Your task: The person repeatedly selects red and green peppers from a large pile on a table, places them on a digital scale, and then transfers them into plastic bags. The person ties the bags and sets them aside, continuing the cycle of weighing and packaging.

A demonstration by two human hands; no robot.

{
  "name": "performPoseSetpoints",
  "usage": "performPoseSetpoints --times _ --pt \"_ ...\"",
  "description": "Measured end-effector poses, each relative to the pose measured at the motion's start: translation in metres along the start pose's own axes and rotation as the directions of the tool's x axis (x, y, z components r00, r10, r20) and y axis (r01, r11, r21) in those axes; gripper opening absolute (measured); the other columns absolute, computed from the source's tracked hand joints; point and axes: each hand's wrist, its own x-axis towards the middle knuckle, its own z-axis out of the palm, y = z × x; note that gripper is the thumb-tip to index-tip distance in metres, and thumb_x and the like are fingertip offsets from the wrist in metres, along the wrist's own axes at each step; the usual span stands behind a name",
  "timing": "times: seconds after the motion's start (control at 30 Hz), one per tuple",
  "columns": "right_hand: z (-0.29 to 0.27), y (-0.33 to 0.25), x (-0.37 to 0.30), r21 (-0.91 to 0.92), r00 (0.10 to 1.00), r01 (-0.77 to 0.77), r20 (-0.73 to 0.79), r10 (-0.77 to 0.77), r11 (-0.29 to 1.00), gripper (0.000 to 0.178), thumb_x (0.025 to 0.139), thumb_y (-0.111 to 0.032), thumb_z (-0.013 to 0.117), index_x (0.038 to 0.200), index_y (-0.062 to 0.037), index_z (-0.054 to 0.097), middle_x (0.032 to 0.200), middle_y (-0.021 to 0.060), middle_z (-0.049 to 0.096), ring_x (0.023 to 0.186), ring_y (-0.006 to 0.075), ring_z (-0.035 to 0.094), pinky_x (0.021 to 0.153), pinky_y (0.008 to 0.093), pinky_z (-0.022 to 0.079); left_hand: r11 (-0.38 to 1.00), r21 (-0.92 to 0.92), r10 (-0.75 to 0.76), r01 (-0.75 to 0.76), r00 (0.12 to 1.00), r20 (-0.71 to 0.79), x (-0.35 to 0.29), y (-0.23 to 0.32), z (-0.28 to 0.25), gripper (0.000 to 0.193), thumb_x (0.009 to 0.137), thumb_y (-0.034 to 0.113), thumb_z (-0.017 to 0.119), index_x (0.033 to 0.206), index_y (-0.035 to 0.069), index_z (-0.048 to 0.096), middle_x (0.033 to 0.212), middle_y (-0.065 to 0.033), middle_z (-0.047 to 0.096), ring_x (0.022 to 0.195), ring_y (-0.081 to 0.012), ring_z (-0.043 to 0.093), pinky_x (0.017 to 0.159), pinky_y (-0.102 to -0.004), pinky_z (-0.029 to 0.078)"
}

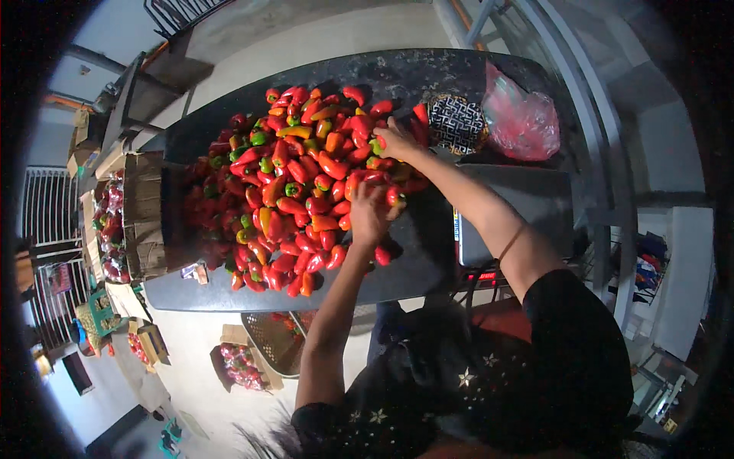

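A large heap of red, orange and green peppers [294, 183] covers the dark table [413, 268]. My left hand [370, 214] lies on the heap's near right edge, fingers curled around a red pepper [393, 196]. My right hand [396, 140] reaches farther in, at the heap's far right side, with its fingers down among the peppers beside a green one [376, 145]. Whether the right hand grips one is hidden.
A black-and-white patterned bowl [456, 122] and a red plastic bag [522, 122] sit at the table's right end. A grey scale [527, 210] stands by my right forearm. Cardboard boxes [144, 214] with peppers stand at the left. A basket [275, 340] and bagged peppers [241, 366] are on the floor.
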Motion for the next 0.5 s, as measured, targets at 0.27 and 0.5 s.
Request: performPoseSetpoints --times 0.27,0.5 --pt "0.008 0.001 -0.008 0.162 0.996 -0.051 -0.059 0.061 0.985 0.044 0.055 -0.014 0.077 0.093 -0.0148 0.056 0.102 0.0157 0.049 0.097 0.0331 0.052 0.077 0.0404 0.047 -0.291 -0.869 -0.536 0.400 0.684 0.495 -0.018 -0.013 -0.042 0.049 0.084 0.055 0.052 0.111 0.014 0.051 0.094 -0.0060 0.061 0.076 -0.0199 0.061 0.056 -0.0296 0.050" --pt "-0.047 -0.008 -0.014 0.697 0.993 0.120 -0.082 -0.088 0.707 0.045 0.056 -0.016 0.081 0.093 -0.0071 0.058 0.090 0.0019 0.059 0.087 0.0130 0.054 0.078 0.0286 0.044 -0.431 -0.866 -0.455 0.254 0.767 0.452 -0.029 -0.070 -0.031 0.051 0.080 0.056 0.055 0.107 0.012 0.054 0.100 -0.0063 0.060 0.083 -0.0221 0.060 0.067 -0.0337 0.052"
